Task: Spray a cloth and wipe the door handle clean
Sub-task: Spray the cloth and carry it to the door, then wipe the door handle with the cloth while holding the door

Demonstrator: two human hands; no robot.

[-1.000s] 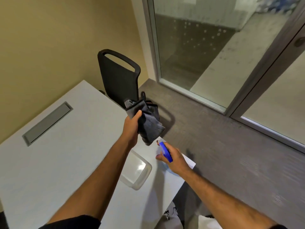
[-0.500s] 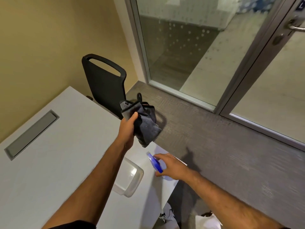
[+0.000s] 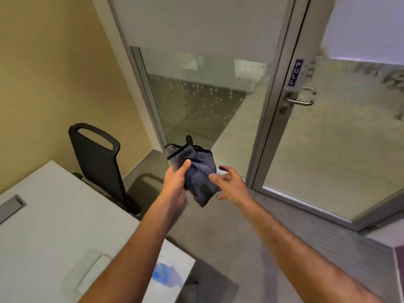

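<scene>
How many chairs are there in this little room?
1. A black chair stands by the yellow wall, at the far edge of the white desk, left of the hands. Others could be outside the camera's view.

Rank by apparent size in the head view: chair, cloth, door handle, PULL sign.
1. chair
2. cloth, held in the left hand
3. door handle and PULL sign: look alike, both farther away, so unranked.

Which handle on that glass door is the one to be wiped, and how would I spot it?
Find the glass door on the right. On its grey metal frame, just under the small blue PULL sign, sits the door handle. It is a silver lever pointing right, above a small round lock.
</scene>
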